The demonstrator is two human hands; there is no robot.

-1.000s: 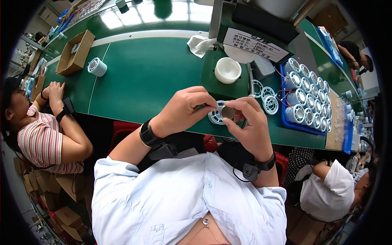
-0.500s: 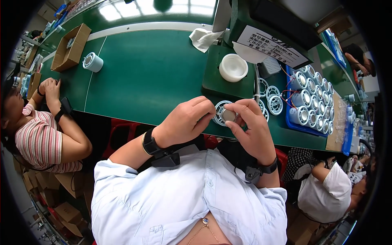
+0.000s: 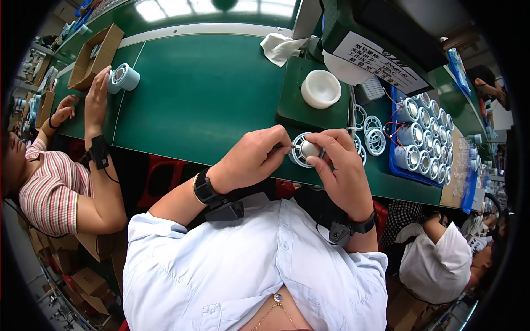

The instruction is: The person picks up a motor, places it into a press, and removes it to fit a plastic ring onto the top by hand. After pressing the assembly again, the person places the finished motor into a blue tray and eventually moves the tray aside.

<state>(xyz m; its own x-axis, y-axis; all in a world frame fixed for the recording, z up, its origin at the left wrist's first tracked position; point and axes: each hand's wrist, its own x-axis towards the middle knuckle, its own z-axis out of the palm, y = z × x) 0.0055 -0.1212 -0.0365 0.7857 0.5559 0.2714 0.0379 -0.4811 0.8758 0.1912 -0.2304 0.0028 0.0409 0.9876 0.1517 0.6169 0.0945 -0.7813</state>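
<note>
Moved since the earlier frame: a co-worker's hand (image 3: pixel 96 102) now reaches two light-blue cups (image 3: pixel 127 77) near the cardboard box (image 3: pixel 105 58), where one stood alone, and the round disc (image 3: pixel 310 150) shows a paler face. From my remote station I log the right hand (image 3: pixel 338 159) pinching that disc, which overlaps a slotted light-blue ring (image 3: pixel 297 158) near the front edge of the green bench (image 3: pixel 187 105), while the left hand (image 3: pixel 258 153) has its thumb and forefinger closed together; I cannot tell whether anything lies between them. Beyond stand a white bowl-shaped piece (image 3: pixel 321 89) and, rightward, a loaded blue tray (image 3: pixel 414 175).
</note>
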